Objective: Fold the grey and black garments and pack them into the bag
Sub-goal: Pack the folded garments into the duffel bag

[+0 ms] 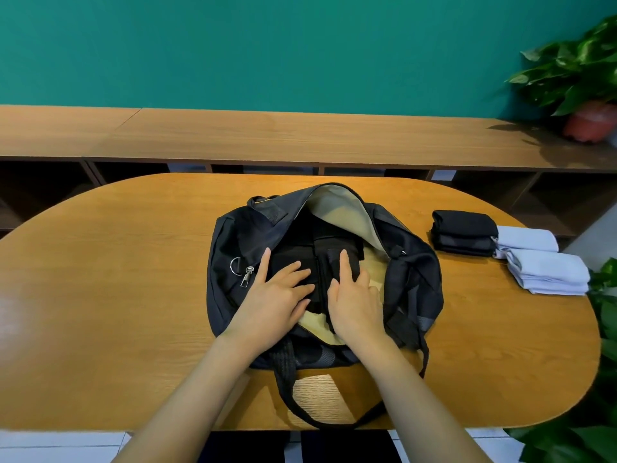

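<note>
While both bare forearms reach forward from the bottom edge side by side, the person's hands rest palm-down inside a dark navy bag (230, 248) that lies unzipped at the middle of an oval wooden table (117, 295). Folded black garments (300, 259) sit inside the bag's open mouth, with pale yellow lining showing behind and beside them. On the left part of that black cloth, the left hand (273, 295) lies flat, its fingers straight and spread toward the bag's centre and its thumb angled up toward the far side; it presses and does not grip. Just beside it, the right hand (355, 295) also lies flat on the black cloth, index finger pointing away from the person, the other fingers fanned toward the bag's right side, nothing pinched. A metal zipper pull (247, 275) hangs at the bag's left edge, close to the left thumb. A dark carry strap (287, 389) loops from the bag's near side toward the person. To the right of the bag, apart from it, sits a folded black stack (464, 232), and touching that stack on its far side from the bag are folded pale grey garments (547, 269).
</note>
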`<state>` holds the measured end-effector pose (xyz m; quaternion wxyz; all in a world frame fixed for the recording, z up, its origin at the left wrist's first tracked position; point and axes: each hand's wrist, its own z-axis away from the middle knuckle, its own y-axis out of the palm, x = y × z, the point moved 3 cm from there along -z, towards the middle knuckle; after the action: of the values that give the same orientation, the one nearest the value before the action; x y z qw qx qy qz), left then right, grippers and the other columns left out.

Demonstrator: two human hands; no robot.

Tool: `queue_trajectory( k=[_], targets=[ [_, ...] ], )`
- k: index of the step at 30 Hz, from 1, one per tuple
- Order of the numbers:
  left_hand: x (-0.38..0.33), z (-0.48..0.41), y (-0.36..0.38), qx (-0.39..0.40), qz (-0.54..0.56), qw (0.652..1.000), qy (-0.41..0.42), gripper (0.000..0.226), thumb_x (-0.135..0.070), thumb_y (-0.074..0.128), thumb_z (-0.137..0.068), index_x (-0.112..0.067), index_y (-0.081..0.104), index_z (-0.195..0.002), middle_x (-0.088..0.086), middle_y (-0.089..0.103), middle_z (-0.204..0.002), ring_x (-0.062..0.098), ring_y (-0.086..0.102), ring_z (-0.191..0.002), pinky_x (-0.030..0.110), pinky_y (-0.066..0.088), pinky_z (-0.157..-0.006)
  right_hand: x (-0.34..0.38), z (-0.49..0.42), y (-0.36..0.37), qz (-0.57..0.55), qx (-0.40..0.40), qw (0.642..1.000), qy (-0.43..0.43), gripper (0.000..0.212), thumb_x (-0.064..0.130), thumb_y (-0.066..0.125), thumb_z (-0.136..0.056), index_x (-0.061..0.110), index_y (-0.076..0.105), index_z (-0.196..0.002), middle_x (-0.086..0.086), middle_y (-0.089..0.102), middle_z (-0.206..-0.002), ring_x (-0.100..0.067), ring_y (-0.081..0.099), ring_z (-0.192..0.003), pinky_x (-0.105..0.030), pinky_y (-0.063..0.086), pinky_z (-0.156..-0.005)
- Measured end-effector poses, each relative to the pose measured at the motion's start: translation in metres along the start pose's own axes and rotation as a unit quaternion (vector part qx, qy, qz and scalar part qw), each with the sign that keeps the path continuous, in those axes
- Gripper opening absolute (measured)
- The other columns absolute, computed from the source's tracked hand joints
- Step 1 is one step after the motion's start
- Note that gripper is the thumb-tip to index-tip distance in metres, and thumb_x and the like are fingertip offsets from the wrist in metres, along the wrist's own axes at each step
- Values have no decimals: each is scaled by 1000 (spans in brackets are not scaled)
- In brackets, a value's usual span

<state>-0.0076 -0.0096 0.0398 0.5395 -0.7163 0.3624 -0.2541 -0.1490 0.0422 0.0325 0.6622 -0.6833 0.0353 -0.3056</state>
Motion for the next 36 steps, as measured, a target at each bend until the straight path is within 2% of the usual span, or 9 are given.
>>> queue_trajectory(
  k=[5, 9, 12, 16, 20, 26, 28, 32, 36],
  targets=[
    [-1, -6, -7, 15, 41, 999, -8, 31, -34, 53, -97, -26, 65, -125, -6, 55, -139, 13, 37, -139, 48, -19, -116, -10, 3, -14, -137, -16, 986, -88, 54, 39, 23, -105, 24, 12, -156, -8, 9, -162, -25, 10, -149, -42, 17, -120],
    [-12, -24, -22, -63, 74, 995, 3, 35, -29, 56, -96, -20, 62, -129, -2, 57, -135, 17, 45, -132, 48, -3, -120, -43, 25, -40, -97, -178, 951, -231, 47, 33, 27, -105, 13, 47, -142, 1, 49, -144, -10, 33, -141, -35, 20, -120],
    [-36, -51, -25, -79, 82, 991, 69, 36, -28, 53, -97, -17, 60, -131, 0, 56, -137, 18, 44, -134, 48, 6, -121, -75, 30, -32, 11, -155, 960, -232, 49, 39, 31, -102, 13, 50, -139, 2, 56, -136, -14, 31, -142, -37, 15, -121],
    [-62, -82, -7, 66, 77, 982, 160, 44, -38, 37, -104, -16, 50, -139, -1, 46, -147, 14, 30, -142, 40, -2, -120, -98, 28, -15, 132, -79, 960, -234, 66, 57, 18, -100, 15, 44, -144, 3, 50, -144, -18, 22, -147, -46, 8, -119],
    [-46, -78, 10, 213, 67, 965, 140, 71, -63, 39, -94, -22, 29, -151, -3, 24, -159, 12, 8, -148, 52, -4, -119, -107, 26, -19, 181, -75, 946, -258, 73, 69, 18, -96, 20, 59, -133, 7, 56, -138, -19, 30, -144, -57, 8, -116],
    [-29, -67, 13, 210, 66, 962, 160, 78, -63, 49, -90, -32, 17, -153, -4, 8, -163, 12, -7, -149, 56, -4, -119, -98, 27, -18, 187, -75, 933, -298, 70, 75, 30, -89, 25, 63, -123, 9, 60, -130, -24, 33, -142, -59, 10, -113],
    [-29, -68, 15, 204, 69, 962, 170, 76, -62, 50, -90, -36, 18, -153, -2, 9, -163, 14, -6, -149, 53, -5, -119, -95, 24, -18, 179, -90, 934, -295, 55, 67, 40, -88, 26, 65, -116, 10, 63, -119, -22, 43, -135, -57, 9, -115],
    [-30, -72, 17, 174, 39, 967, 181, 67, -59, 50, -92, -37, 25, -149, -3, 17, -161, 16, 1, -150, 50, -4, -120, -87, 25, -26, 150, -163, 905, -363, 9, 21, 66, -83, 25, 68, -91, 12, 61, -87, -15, 55, -102, -48, 10, -120],
    [-24, -74, 19, 120, 9, 977, 179, 62, -49, 54, -93, -33, 30, -148, -1, 26, -158, 17, 12, -149, 47, -3, -120, -97, 39, -51, 51, -213, 895, -388, 22, 14, 46, -89, 20, 67, -84, 10, 61, -85, -13, 53, -97, -39, 15, -121]
  ],
)
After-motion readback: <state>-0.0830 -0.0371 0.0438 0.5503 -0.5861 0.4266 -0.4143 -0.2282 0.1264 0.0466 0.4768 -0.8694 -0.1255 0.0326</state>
